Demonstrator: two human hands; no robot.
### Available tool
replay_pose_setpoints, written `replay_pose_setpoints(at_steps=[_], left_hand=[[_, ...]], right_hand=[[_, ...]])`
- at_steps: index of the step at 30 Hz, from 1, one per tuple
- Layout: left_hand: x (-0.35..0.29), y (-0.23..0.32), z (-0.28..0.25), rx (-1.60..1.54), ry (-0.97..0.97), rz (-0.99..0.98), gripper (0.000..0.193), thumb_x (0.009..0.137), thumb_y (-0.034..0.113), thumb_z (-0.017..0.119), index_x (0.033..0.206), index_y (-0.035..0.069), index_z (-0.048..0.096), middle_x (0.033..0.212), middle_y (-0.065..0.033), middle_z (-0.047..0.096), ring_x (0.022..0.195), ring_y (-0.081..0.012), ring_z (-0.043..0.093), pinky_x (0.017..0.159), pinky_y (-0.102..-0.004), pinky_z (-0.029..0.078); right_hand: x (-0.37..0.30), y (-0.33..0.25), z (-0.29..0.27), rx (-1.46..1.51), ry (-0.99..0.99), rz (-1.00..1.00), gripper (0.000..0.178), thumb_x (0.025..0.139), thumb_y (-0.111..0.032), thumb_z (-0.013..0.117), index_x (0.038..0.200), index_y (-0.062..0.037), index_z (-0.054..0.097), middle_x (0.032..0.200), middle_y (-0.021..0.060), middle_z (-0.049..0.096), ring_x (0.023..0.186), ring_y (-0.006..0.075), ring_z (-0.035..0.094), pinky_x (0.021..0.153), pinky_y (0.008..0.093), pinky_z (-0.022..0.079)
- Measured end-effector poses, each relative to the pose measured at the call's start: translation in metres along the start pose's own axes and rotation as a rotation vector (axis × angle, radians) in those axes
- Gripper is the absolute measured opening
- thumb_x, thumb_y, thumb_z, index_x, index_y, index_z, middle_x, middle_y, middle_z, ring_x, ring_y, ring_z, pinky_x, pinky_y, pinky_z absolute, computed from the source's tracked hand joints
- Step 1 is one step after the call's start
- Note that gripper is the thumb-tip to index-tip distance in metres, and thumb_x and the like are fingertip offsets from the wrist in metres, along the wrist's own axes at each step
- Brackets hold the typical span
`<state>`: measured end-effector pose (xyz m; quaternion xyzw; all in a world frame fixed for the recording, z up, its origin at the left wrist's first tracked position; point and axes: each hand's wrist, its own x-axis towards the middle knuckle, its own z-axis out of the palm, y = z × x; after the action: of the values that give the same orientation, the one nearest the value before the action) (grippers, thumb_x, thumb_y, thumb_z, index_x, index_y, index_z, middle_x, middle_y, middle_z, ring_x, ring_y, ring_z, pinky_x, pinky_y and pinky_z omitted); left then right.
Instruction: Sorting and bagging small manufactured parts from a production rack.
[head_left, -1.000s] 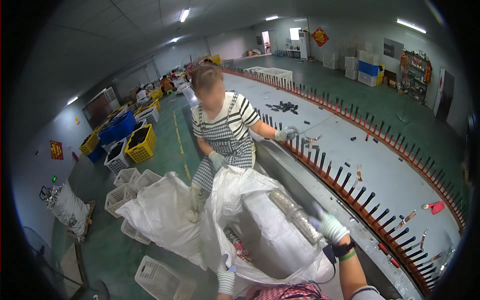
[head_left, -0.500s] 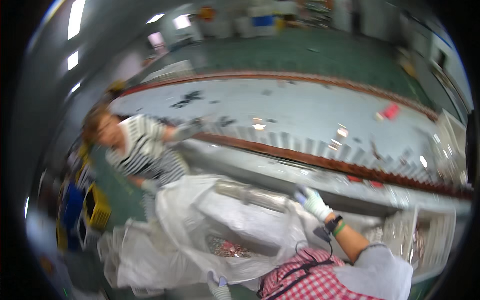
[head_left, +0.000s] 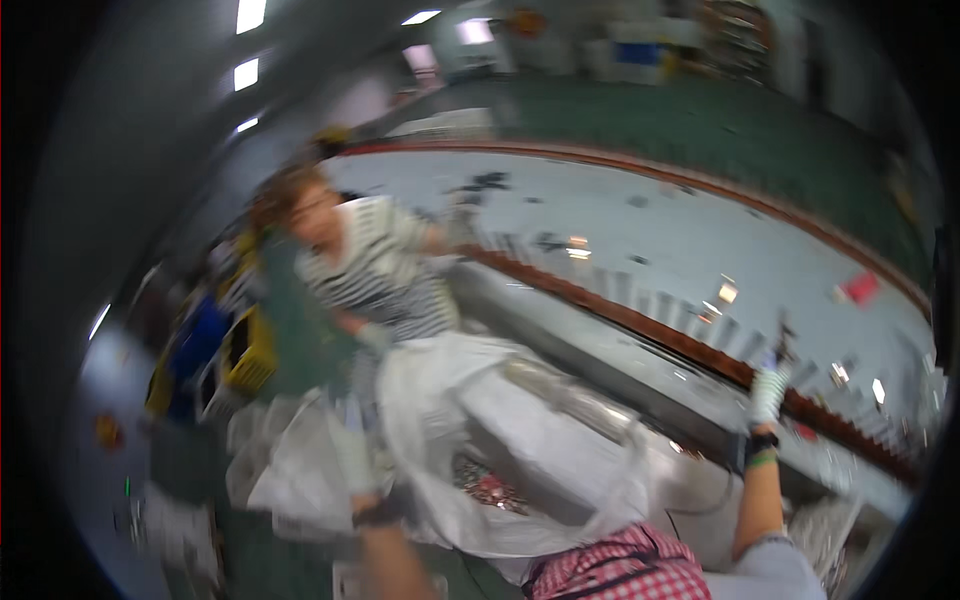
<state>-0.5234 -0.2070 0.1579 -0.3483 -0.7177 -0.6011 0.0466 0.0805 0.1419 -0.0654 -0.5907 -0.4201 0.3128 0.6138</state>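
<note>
My right hand (head_left: 768, 392), in a white striped glove, reaches over the toothed brown edge of the long pale table (head_left: 640, 230). Its fingertips meet a small dark, thin piece (head_left: 785, 338); blur hides whether they grip it. My left hand (head_left: 350, 450), gloved and smeared by motion, is over the left side of a big white plastic bag (head_left: 420, 385). Between my arms the bag gapes, with small shiny reddish and silver pieces (head_left: 488, 488) inside. A clear plastic-wrapped bundle (head_left: 570, 390) lies along the bag's far side.
Across the bag at the left stands a co-worker in a striped top (head_left: 385, 265), one gloved hand at the table. Yellow crates (head_left: 250, 350) stand behind on the green floor. Dark scraps (head_left: 490, 182) and a red item (head_left: 858, 289) lie on the table.
My right hand has moved from above the bag out to the table edge, at the thin piece. My left hand has come up from the lower edge to the bag's left side. The view has swung left.
</note>
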Motion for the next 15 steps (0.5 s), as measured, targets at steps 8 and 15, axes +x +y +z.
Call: replay_pose_setpoints(at_steps=[8,15], left_hand=[[-0.013,0.138,0.001,-0.131,0.015,0.023,0.062,0.081,0.022,0.054,0.131,0.005,0.021,0.076,-0.0051,0.056,0.053,-0.0044,0.043,0.048,-0.0186,0.038],[-0.128,-0.005,-0.04,0.183,-0.108,-0.286,0.065,0.073,0.015,0.057,0.128,0.001,0.027,0.118,-0.0172,0.043,0.108,-0.0263,0.043,0.089,-0.0326,0.038]], right_hand=[[0.032,-0.047,0.028,0.082,-0.086,-0.285,0.033,0.085,-0.009,0.046,0.117,-0.0019,0.048,0.112,0.0107,0.054,0.096,0.0159,0.053,0.083,0.0272,0.04],[-0.037,-0.051,-0.01,-0.202,-0.243,-0.408,0.032,0.087,-0.007,0.042,0.118,-0.0038,0.048,0.115,0.0113,0.051,0.108,0.0198,0.046,0.091,0.0317,0.035]])
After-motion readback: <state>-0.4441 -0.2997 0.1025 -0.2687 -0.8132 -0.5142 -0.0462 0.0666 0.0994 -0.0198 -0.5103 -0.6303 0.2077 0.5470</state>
